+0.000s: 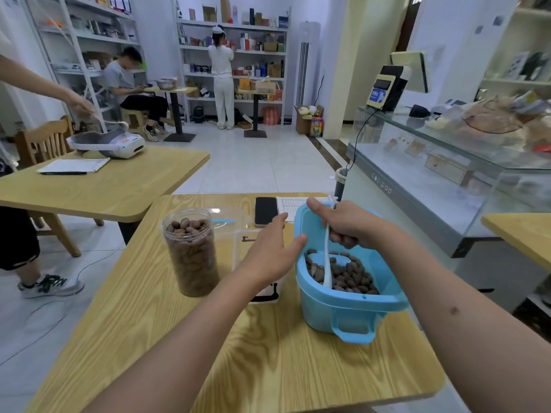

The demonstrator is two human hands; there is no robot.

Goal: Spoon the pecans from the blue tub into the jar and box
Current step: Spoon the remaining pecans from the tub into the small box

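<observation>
At lower right, the right hand [346, 225] grips a white spoon [327, 257] dipped into the pecans [346, 274]. The left hand [272, 253], fingers straight, steadies the blue tub [343, 311], probably against tipping. The full jar [190, 251] stands centre-left.

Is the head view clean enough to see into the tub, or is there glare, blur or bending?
Head view: even indoor light, soft shadows on the wooden table; pecans in the blue plastic tub read sharply beside the white spoon gripped by the right hand; wide-angle bending at edges; reflections on the glass counter.
</observation>
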